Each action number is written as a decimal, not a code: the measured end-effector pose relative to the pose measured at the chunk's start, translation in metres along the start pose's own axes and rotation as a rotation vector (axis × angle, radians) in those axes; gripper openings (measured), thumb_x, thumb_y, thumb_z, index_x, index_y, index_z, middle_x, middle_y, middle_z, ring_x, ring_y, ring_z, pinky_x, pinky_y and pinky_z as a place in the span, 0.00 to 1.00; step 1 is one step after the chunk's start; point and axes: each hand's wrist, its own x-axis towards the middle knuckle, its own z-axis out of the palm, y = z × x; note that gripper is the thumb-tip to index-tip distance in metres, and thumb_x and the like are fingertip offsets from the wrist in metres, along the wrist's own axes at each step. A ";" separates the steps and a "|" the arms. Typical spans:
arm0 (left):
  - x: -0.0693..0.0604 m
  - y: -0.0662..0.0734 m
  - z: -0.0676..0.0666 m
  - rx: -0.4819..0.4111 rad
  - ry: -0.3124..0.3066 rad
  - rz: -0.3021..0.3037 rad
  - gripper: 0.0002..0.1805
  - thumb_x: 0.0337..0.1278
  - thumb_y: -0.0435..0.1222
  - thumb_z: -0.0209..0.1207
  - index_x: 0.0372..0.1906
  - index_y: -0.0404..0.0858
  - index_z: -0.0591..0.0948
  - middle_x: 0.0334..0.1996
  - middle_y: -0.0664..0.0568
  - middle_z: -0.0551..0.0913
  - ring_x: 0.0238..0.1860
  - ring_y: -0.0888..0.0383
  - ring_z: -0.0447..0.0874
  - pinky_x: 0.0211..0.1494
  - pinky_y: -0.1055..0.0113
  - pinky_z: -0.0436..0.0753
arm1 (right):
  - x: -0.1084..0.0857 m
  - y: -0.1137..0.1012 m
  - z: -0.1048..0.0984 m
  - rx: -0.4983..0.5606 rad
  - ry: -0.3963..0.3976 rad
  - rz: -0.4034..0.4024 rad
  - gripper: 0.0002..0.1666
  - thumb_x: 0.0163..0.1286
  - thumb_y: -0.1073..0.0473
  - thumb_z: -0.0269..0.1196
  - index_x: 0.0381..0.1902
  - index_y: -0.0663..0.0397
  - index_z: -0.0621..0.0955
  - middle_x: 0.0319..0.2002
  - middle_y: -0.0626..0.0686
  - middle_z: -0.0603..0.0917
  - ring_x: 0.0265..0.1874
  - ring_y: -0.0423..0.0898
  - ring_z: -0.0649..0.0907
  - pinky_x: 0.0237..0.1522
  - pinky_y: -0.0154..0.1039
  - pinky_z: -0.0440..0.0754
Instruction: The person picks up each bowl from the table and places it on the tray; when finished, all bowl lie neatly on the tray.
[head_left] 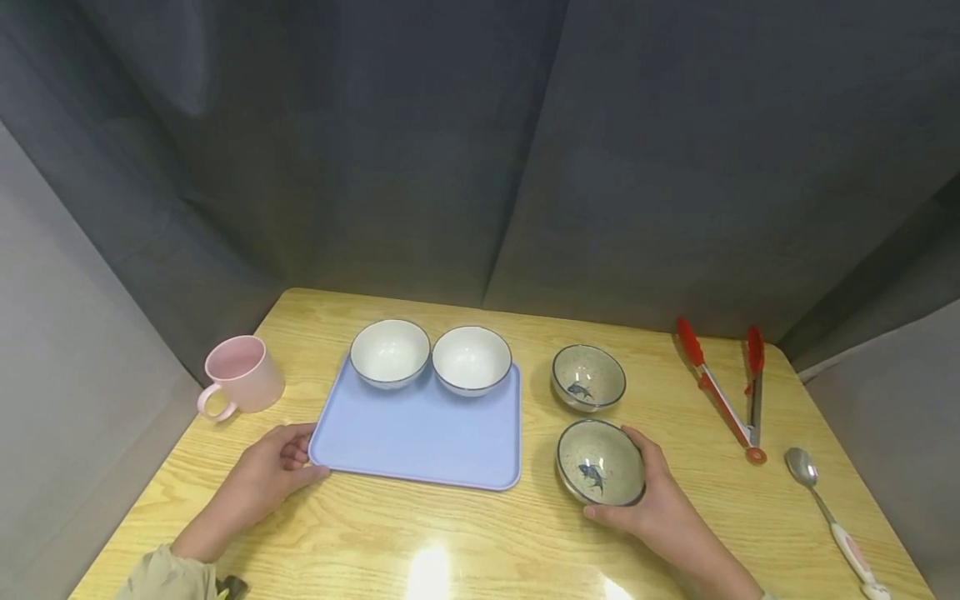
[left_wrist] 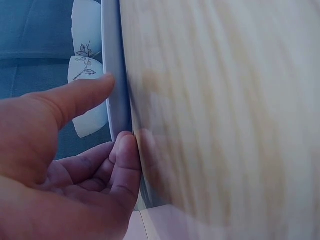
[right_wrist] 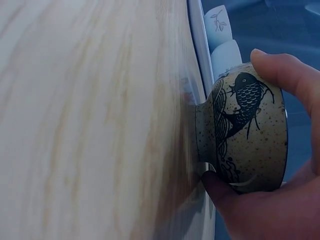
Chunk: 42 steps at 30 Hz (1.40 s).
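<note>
A blue tray [head_left: 420, 433] lies on the wooden table, with two white bowls [head_left: 390, 354] [head_left: 472, 360] side by side at its back. The left hand [head_left: 262, 475] is at the tray's front left corner; in the left wrist view its curled fingers [left_wrist: 125, 165] touch the tray's edge [left_wrist: 117, 95], thumb along the rim. The right hand [head_left: 663, 508] grips a speckled bowl with a fish drawing [head_left: 600, 462], thumb and fingers around its side; the right wrist view shows this bowl [right_wrist: 255, 135] at the table surface. A second speckled bowl [head_left: 588, 379] stands just behind it.
A pink mug [head_left: 246, 375] stands left of the tray. Red-tipped tongs [head_left: 723, 404] lie spread at the back right, and a spoon with a white and pink handle [head_left: 843, 537] lies at the right edge. A dark curtain [head_left: 420, 150] hangs behind the table.
</note>
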 end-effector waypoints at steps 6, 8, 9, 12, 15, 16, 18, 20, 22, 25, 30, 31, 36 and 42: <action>0.001 -0.001 0.000 0.010 0.007 0.000 0.39 0.61 0.36 0.81 0.73 0.24 0.79 0.49 0.44 0.87 0.43 0.60 0.84 0.45 0.75 0.88 | 0.002 -0.004 0.000 -0.003 -0.025 0.023 0.82 0.55 0.48 0.90 0.90 0.56 0.47 0.84 0.72 0.62 0.80 0.74 0.71 0.78 0.71 0.73; 0.001 -0.001 0.000 0.012 0.010 0.002 0.39 0.61 0.36 0.81 0.73 0.24 0.79 0.49 0.44 0.87 0.43 0.60 0.84 0.45 0.75 0.88 | 0.002 -0.005 0.000 -0.003 -0.033 0.023 0.82 0.55 0.48 0.90 0.90 0.56 0.47 0.83 0.72 0.62 0.80 0.74 0.71 0.77 0.70 0.74; 0.001 -0.001 0.000 0.013 0.011 0.002 0.39 0.61 0.36 0.81 0.72 0.24 0.79 0.49 0.44 0.87 0.43 0.60 0.84 0.45 0.75 0.88 | 0.003 -0.006 0.000 -0.002 -0.035 0.022 0.82 0.55 0.48 0.89 0.90 0.56 0.47 0.83 0.72 0.63 0.80 0.74 0.71 0.77 0.70 0.74; 0.000 -0.001 0.000 0.011 0.012 0.002 0.39 0.61 0.36 0.81 0.72 0.25 0.79 0.49 0.44 0.87 0.43 0.61 0.84 0.45 0.75 0.87 | 0.002 -0.007 0.001 0.007 -0.038 0.016 0.81 0.56 0.48 0.89 0.90 0.56 0.48 0.82 0.71 0.64 0.79 0.73 0.72 0.77 0.69 0.75; 0.000 0.000 0.000 0.009 0.012 0.006 0.38 0.61 0.35 0.81 0.72 0.24 0.79 0.49 0.44 0.87 0.43 0.61 0.84 0.45 0.75 0.87 | 0.002 -0.008 0.003 0.014 -0.032 0.006 0.80 0.55 0.49 0.90 0.90 0.56 0.49 0.82 0.70 0.65 0.79 0.71 0.73 0.77 0.68 0.75; 0.000 0.000 0.000 0.007 0.013 0.006 0.38 0.61 0.35 0.81 0.72 0.24 0.79 0.48 0.44 0.87 0.42 0.61 0.84 0.45 0.75 0.87 | 0.003 -0.009 0.003 0.013 -0.030 0.002 0.80 0.55 0.49 0.90 0.90 0.56 0.49 0.82 0.70 0.65 0.79 0.71 0.73 0.77 0.68 0.74; -0.001 -0.001 0.001 0.008 0.012 0.010 0.38 0.61 0.35 0.81 0.72 0.24 0.79 0.48 0.44 0.87 0.42 0.61 0.84 0.45 0.75 0.87 | 0.003 -0.010 0.004 0.019 -0.021 -0.007 0.80 0.54 0.49 0.90 0.90 0.57 0.50 0.82 0.70 0.66 0.79 0.71 0.73 0.78 0.68 0.73; -0.001 -0.001 0.001 0.006 0.012 0.009 0.38 0.61 0.35 0.81 0.72 0.24 0.79 0.49 0.44 0.87 0.43 0.61 0.84 0.45 0.75 0.87 | 0.003 -0.012 0.005 0.025 -0.014 -0.018 0.80 0.53 0.50 0.90 0.89 0.57 0.51 0.82 0.70 0.66 0.79 0.70 0.73 0.78 0.69 0.73; 0.000 -0.001 0.001 0.006 0.011 0.012 0.38 0.61 0.35 0.81 0.72 0.24 0.79 0.49 0.44 0.87 0.43 0.60 0.84 0.45 0.75 0.88 | 0.003 -0.014 0.006 0.032 -0.006 -0.028 0.80 0.53 0.50 0.91 0.89 0.57 0.51 0.82 0.69 0.66 0.79 0.70 0.73 0.79 0.68 0.72; 0.000 -0.001 0.000 0.007 0.010 0.013 0.39 0.61 0.35 0.81 0.72 0.24 0.79 0.49 0.44 0.87 0.43 0.60 0.84 0.45 0.75 0.87 | 0.004 -0.018 0.007 0.036 -0.003 -0.035 0.81 0.51 0.50 0.91 0.89 0.57 0.52 0.82 0.69 0.67 0.78 0.69 0.74 0.79 0.68 0.72; 0.000 0.000 0.000 0.005 0.009 0.005 0.39 0.61 0.35 0.81 0.72 0.24 0.79 0.49 0.44 0.87 0.44 0.60 0.84 0.45 0.75 0.88 | 0.007 -0.027 0.008 0.054 -0.019 -0.037 0.81 0.50 0.50 0.91 0.89 0.55 0.52 0.82 0.69 0.65 0.79 0.70 0.73 0.80 0.69 0.71; 0.000 0.000 0.000 0.004 0.009 0.004 0.39 0.61 0.36 0.81 0.73 0.24 0.79 0.49 0.44 0.87 0.44 0.59 0.84 0.45 0.74 0.88 | 0.008 -0.029 0.008 0.060 -0.023 -0.039 0.81 0.50 0.50 0.91 0.90 0.55 0.52 0.83 0.69 0.65 0.79 0.71 0.73 0.80 0.69 0.71; 0.001 0.000 0.000 0.003 0.010 0.008 0.40 0.61 0.37 0.82 0.73 0.24 0.79 0.50 0.43 0.87 0.44 0.59 0.85 0.46 0.74 0.88 | 0.012 -0.038 0.011 0.094 -0.030 -0.068 0.80 0.50 0.51 0.91 0.89 0.53 0.53 0.81 0.70 0.66 0.79 0.70 0.73 0.81 0.70 0.70; 0.001 -0.002 0.001 0.005 0.020 0.008 0.40 0.60 0.37 0.82 0.73 0.25 0.79 0.49 0.43 0.88 0.44 0.59 0.86 0.46 0.75 0.88 | 0.016 -0.046 0.018 0.107 -0.032 -0.104 0.80 0.49 0.53 0.92 0.89 0.51 0.54 0.80 0.69 0.70 0.78 0.68 0.75 0.80 0.69 0.71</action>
